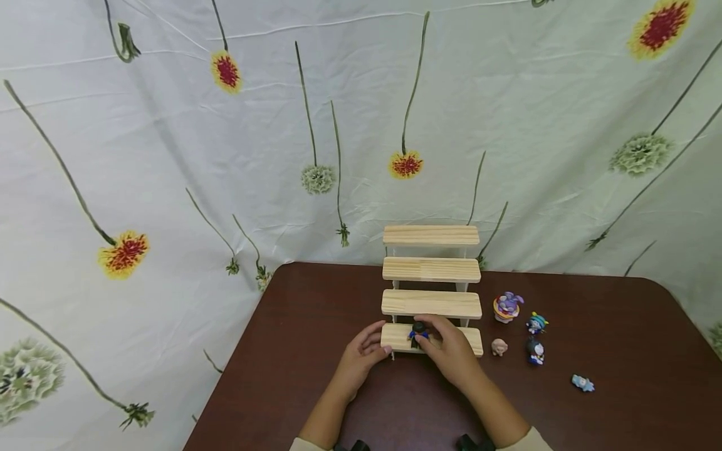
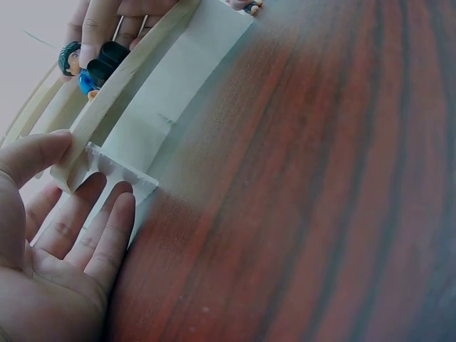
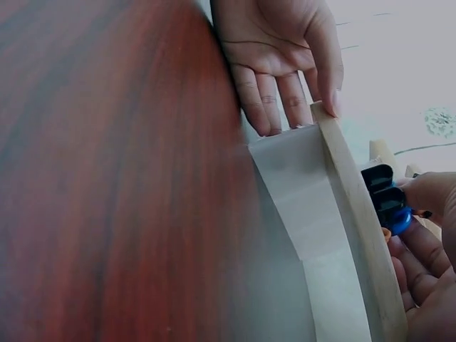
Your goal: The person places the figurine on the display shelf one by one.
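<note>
A wooden tiered display stand (image 1: 431, 303) has pale steps on whitish supports. My left hand (image 1: 360, 360) grips the left end of its lowest step, thumb (image 2: 44, 151) on the wood and fingers spread by the clear end support (image 2: 121, 167). My right hand (image 1: 455, 356) pinches a small figurine (image 1: 418, 331) over the middle of that same step. Dark hair, a blue top and black legs show on the figurine (image 2: 107, 63) in the left wrist view. Its black legs point toward the step's front edge in the right wrist view; the fingers hide part of its body.
Right of the stand are a purple figurine in a cup (image 1: 507, 307), a small beige figurine (image 1: 499, 347), a figurine with a teal and yellow top (image 1: 536, 323), a dark blue and white figurine (image 1: 535, 351) and a light blue one (image 1: 583, 383). A flowered cloth (image 1: 361, 125) hangs behind the brown table (image 1: 304, 313).
</note>
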{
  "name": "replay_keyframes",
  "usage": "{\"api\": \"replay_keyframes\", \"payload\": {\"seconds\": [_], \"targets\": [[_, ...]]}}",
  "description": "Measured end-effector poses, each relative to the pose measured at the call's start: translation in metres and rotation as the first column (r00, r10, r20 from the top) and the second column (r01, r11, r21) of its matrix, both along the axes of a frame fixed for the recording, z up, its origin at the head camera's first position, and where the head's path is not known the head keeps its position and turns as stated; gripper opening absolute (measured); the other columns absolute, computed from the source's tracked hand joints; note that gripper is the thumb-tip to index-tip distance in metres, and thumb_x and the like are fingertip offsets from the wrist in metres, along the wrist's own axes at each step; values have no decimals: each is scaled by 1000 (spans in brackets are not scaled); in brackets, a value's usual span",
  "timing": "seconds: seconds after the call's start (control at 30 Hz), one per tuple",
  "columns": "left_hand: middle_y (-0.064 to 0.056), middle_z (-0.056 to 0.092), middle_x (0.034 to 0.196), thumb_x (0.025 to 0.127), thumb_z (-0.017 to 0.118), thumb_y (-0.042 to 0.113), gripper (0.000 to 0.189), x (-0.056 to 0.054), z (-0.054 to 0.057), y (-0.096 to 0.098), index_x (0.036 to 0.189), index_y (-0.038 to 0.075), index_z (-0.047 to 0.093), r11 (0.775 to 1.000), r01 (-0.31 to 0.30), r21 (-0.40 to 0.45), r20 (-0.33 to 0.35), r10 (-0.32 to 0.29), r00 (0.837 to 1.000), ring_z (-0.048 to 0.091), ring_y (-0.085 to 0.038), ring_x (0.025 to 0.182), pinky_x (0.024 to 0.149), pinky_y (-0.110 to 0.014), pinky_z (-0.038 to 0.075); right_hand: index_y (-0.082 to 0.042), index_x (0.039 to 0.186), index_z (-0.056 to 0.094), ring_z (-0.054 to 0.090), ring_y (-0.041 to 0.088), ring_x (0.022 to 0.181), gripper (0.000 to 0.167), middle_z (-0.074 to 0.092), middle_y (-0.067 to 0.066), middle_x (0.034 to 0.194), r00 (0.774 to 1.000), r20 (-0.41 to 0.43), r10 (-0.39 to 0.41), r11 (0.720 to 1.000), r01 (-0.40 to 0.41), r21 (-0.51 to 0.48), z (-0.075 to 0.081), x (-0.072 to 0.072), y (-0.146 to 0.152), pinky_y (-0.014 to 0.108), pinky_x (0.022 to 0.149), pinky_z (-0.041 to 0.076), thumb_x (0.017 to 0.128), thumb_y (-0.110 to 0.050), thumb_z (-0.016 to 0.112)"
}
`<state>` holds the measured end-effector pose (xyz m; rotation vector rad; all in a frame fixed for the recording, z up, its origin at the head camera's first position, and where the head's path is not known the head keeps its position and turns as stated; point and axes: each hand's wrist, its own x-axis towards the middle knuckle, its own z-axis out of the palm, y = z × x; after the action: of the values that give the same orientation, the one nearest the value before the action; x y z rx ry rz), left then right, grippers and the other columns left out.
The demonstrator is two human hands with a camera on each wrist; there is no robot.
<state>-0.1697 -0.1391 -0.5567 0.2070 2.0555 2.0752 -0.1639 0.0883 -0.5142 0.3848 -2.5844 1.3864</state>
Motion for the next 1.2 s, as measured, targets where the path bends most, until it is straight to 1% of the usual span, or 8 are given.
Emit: {"api": "replay_keyframes", "payload": {"seconds": [0.2, 0.4, 0.57, 0.77, 1.03, 1.13, 1.2], "targets": [[-20, 62, 133, 94, 72, 14, 64, 0, 0, 1, 151, 11, 45, 1000, -8, 2, 3, 8, 1000, 67, -13, 107, 90, -21, 53, -20, 129, 68, 65, 18, 115, 37, 67, -1, 126, 1000, -28, -11, 1000, 11, -6, -3, 0, -1, 43, 93, 53, 92, -18, 75], [-20, 63, 133, 93, 73, 14, 63, 0, 0, 1, 150, 12, 47, 1000, -11, 3, 2, 11, 1000, 67, -13, 106, 90, -22, 53, -25, 129, 67, 65, 21, 120, 38, 68, -1, 127, 999, -44, -23, 1000, 22, -15, -5, 0, -1, 47, 98, 52, 92, -18, 76], [-19, 63, 132, 93, 73, 15, 63, 0, 2, 1, 150, 13, 48, 1000, -15, -5, -2, 15, 1000, 67, -14, 105, 90, -21, 53, -27, 129, 67, 65, 21, 121, 39, 68, -1, 128, 999, -48, -21, 1000, 20, -15, -5, -1, -1, 47, 98, 52, 92, -19, 76], [-19, 63, 132, 93, 74, 15, 63, -1, 2, 1, 150, 13, 47, 1000, -15, -9, 1, 15, 1000, 67, -14, 106, 89, -21, 53, -27, 130, 67, 64, 22, 123, 40, 68, -1, 130, 999, -40, -17, 1000, 17, -14, -5, -1, 0, 47, 99, 52, 92, -19, 76], [-18, 64, 133, 93, 73, 15, 64, 0, 2, 1, 151, 12, 47, 1000, -16, -15, 4, 16, 1000, 67, -14, 105, 89, -22, 53, -25, 129, 67, 63, 23, 124, 40, 67, 2, 130, 1000, -7, -16, 999, 16, -30, -1, 0, 0, 48, 102, 50, 91, -19, 76], [-18, 63, 133, 93, 73, 16, 64, 0, 1, 1, 151, 11, 46, 1000, -13, -13, 4, 14, 1000, 67, -14, 105, 90, -22, 52, -23, 130, 67, 63, 23, 123, 41, 67, 2, 130, 1000, 0, -21, 999, 21, -30, 1, 2, 1, 47, 102, 50, 90, -20, 77], [-19, 63, 133, 93, 73, 15, 64, 0, 1, 1, 151, 11, 46, 1000, -11, -11, 5, 11, 1000, 67, -13, 106, 90, -22, 52, -22, 130, 66, 65, 21, 119, 41, 67, 1, 129, 1000, 5, -26, 999, 26, -34, 1, 3, 1, 46, 100, 51, 90, -21, 77]]}}
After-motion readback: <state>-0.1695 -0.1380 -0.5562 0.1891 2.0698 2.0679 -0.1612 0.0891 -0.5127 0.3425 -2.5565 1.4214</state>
